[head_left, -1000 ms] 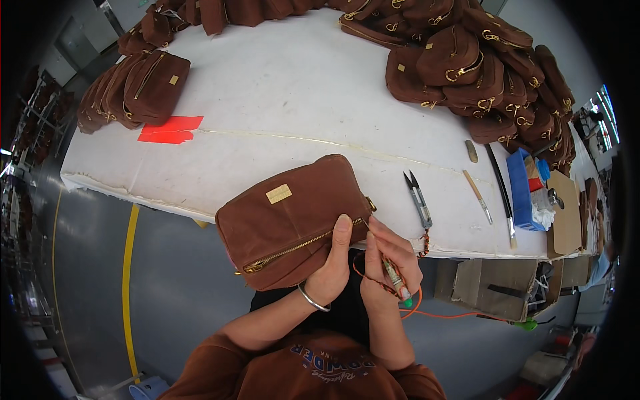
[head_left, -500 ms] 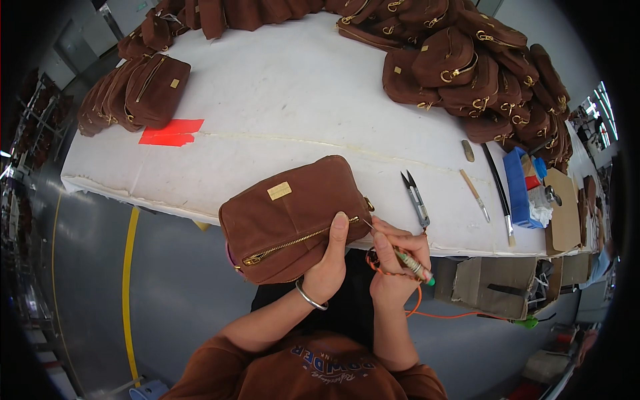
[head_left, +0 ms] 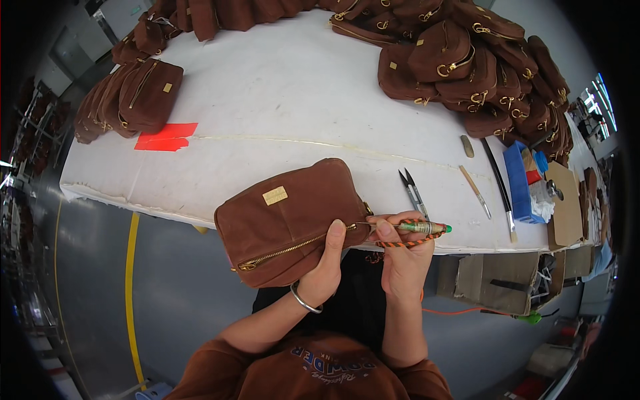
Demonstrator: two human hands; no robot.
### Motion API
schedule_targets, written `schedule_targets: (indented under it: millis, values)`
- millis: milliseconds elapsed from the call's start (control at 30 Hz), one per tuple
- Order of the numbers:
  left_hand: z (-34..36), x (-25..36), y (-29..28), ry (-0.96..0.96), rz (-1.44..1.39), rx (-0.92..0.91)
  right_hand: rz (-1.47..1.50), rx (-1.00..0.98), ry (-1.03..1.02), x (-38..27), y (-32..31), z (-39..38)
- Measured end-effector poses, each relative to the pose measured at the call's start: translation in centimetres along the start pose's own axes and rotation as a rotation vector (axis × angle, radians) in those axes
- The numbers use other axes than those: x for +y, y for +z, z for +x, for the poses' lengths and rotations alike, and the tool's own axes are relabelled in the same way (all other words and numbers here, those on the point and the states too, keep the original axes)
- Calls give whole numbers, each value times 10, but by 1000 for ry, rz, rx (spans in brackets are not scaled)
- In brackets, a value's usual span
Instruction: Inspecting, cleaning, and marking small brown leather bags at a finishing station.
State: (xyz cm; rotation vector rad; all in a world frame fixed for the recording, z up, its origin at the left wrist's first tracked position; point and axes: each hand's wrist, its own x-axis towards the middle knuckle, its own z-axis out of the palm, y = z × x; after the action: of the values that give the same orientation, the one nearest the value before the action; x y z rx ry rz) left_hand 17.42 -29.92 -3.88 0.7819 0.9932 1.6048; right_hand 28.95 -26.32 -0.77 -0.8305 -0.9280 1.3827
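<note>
A brown zippered bag (head_left: 293,217) with a gold label patch is tilted at the table's near edge. My left hand (head_left: 323,270) grips its near right side, thumb pressed beside the end of the brass zipper (head_left: 287,250). In my right hand (head_left: 407,260), thumb and fingers close on a slim pen-like tool (head_left: 423,228) with a green end and a thin point. An orange-and-black twisted cord (head_left: 413,241) runs along it. The tool lies nearly level, its point at the bag's right end by the zipper; exact contact is too small to tell.
Thread snips (head_left: 413,190) lie just beyond my right hand. Farther right are a wooden-handled tool (head_left: 475,192), a long black brush (head_left: 499,187) and a blue bin (head_left: 519,183). Brown bags pile up at the far right (head_left: 460,73) and left (head_left: 143,100). Red tape (head_left: 165,138) marks the white table.
My right hand has turned and risen slightly, swinging the tool from a downward slant to nearly level, with its point nearer the zipper's end. The bag has shifted slightly left.
</note>
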Motion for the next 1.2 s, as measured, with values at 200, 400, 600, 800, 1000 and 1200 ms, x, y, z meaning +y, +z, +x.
schedule_targets:
  millis: [200,400,600,800,1000,1200]
  values:
    - [0,-4,-3,10,6,-25,-49,-6,8,-5,2,0]
    - [-1,1,-3,3,15,-59,-30,4,8,-5,4,1]
    - [-1,-1,-4,-1,-14,-60,-65,-2,16,-8,3,1]
    - [-2,0,-4,-1,27,-46,-85,-15,20,-7,0,3]
    - [-2,-3,-5,18,39,-9,-109,1,35,-9,2,2]
    - [-2,0,-4,45,61,-23,-113,-5,28,-8,1,3]
